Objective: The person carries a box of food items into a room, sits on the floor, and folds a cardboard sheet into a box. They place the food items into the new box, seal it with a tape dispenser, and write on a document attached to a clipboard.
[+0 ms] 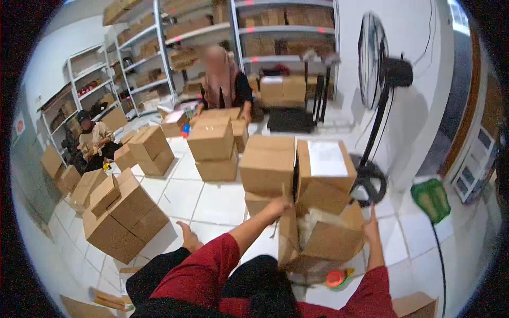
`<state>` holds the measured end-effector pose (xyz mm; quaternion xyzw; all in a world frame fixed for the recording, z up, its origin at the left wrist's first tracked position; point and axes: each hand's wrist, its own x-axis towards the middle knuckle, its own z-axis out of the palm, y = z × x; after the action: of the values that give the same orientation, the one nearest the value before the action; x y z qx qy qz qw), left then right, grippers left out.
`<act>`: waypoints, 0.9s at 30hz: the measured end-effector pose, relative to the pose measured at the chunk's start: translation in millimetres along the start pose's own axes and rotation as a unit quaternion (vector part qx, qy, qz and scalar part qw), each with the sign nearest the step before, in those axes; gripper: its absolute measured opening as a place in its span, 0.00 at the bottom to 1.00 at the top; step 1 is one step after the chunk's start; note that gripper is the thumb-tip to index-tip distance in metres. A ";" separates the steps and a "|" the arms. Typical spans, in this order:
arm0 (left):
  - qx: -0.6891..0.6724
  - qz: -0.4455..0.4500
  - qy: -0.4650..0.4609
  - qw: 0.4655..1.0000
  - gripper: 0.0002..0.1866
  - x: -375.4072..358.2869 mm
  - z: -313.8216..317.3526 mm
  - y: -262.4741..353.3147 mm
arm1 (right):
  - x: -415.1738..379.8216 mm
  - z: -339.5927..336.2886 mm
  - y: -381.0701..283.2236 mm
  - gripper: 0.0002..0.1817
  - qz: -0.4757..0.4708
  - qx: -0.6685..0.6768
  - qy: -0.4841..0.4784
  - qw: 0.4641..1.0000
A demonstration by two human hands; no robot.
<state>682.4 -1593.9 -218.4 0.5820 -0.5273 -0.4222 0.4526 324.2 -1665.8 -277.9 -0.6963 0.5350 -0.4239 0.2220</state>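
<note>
An opened cardboard box (331, 241) stands on the floor in front of me, its flaps raised. Something pale, perhaps plastic or paper, shows inside it but is too blurred to name. My left hand (278, 208) is closed at the box's upper left edge, fingers partly smeared. At the right edge, my right hand (372, 230) grips the box's side with one finger stretched upward. Just beyond, a closed carton bearing a white sheet of paper (327, 158) stands beside another closed carton (266, 161). An orange tape roll (335, 278) lies on the floor near the box.
Stacked cartons (211, 139) and a large carton group (126, 217) stand to the left. One person (225, 85) is behind the stacks; another (95, 139) sits far left. A standing fan (379, 69), a green-headed pole (430, 200) and a black platform scale (290, 121) are rightward.
</note>
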 end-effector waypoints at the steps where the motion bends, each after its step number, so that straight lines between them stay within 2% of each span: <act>1: 0.118 -0.031 -0.015 0.992 0.15 4.6 -1.6 3.9 | 7.3 -12.1 -25.2 0.47 0.105 0.011 -0.067 0.992; 2: 0.230 -0.063 -0.043 0.970 0.16 9.4 0.4 5.7 | 12.9 -12.3 -31.6 0.46 0.117 -0.014 -0.071 0.991; 4: 0.174 -0.214 -0.021 0.961 0.18 11.5 12.6 -19.0 | 17.1 -12.1 -49.8 0.44 0.111 -0.050 -0.068 0.990; 5: 0.184 -0.140 -0.022 0.973 0.18 6.2 16.3 -59.8 | 12.4 -11.9 -52.3 0.44 0.088 -0.062 -0.059 0.992; 6: 0.191 -0.057 -0.016 0.980 0.18 4.4 17.0 -95.9 | 5.8 -10.9 -46.3 0.44 0.107 -0.075 -0.072 0.989; 8: 0.183 -0.098 -0.026 0.978 0.19 -17.2 20.3 -65.5 | -3.3 -3.0 -35.6 0.43 0.148 -0.087 -0.031 0.985; 9: 0.186 -0.122 -0.021 0.975 0.20 -23.9 16.9 -52.2 | -6.7 0.6 -38.3 0.43 0.155 -0.093 -0.045 0.982; 11: 0.111 -0.163 0.003 0.980 0.21 -31.9 10.5 -66.6 | -13.0 3.2 -43.8 0.42 0.177 -0.084 -0.025 0.980; 12: 0.059 -0.141 0.006 0.988 0.22 -36.7 4.4 -64.0 | -15.8 2.9 -38.9 0.42 0.179 -0.086 -0.036 0.979; 13: -0.003 -0.249 -0.017 0.968 0.20 -48.2 -4.8 -57.5 | -16.4 0.9 -33.4 0.42 0.195 -0.125 -0.052 0.971; 15: -0.195 -0.261 -0.012 0.945 0.17 -73.5 -24.0 -63.3 | -15.7 0.2 -34.8 0.41 0.204 -0.160 -0.071 0.963; 17: -0.201 -0.256 0.056 0.944 0.13 -103.9 -41.8 -61.2 | -19.4 -9.9 -54.9 0.38 0.017 -0.287 0.026 0.957; 18: -0.241 -0.261 0.074 0.932 0.11 -121.5 -52.6 -68.8 | -20.8 -12.4 -73.5 0.36 -0.028 -0.277 0.047 0.959; 19: -0.237 -0.260 0.092 0.932 0.11 -138.5 -59.3 -72.2 | -25.3 -12.1 -93.7 0.34 -0.073 -0.263 0.067 0.960; 20: -0.295 -0.255 0.118 0.913 0.10 -155.0 -65.8 -74.1 | -31.9 -7.5 -105.6 0.31 -0.079 -0.175 0.075 0.979; 21: -0.352 -0.244 0.144 0.892 0.10 -171.9 -73.0 -73.0 | -43.3 3.7 -113.5 0.31 -0.089 -0.157 0.069 0.981; 22: -0.382 -0.216 0.142 0.887 0.12 -185.7 -77.5 -70.7 | -56.4 17.6 -121.1 0.31 -0.089 -0.049 0.024 0.995; 24: -0.390 -0.167 0.173 0.889 0.21 -199.0 -67.6 -37.8 | -81.2 49.4 -150.5 0.30 -0.119 0.122 -0.092 0.981; 25: -0.399 -0.126 0.143 0.897 0.24 -202.2 -60.8 -28.9 | -98.5 66.3 -170.7 0.30 -0.151 0.182 -0.160 0.958; 27: -0.379 -0.072 0.094 0.918 0.29 -207.6 -44.0 1.0 | -132.0 99.7 -205.0 0.34 -0.140 0.284 -0.303 0.899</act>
<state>706.7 -1383.5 -204.1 0.4401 -0.2389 -0.5652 0.6555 512.0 -1489.5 -222.2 -0.7658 0.1960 -0.3535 0.5002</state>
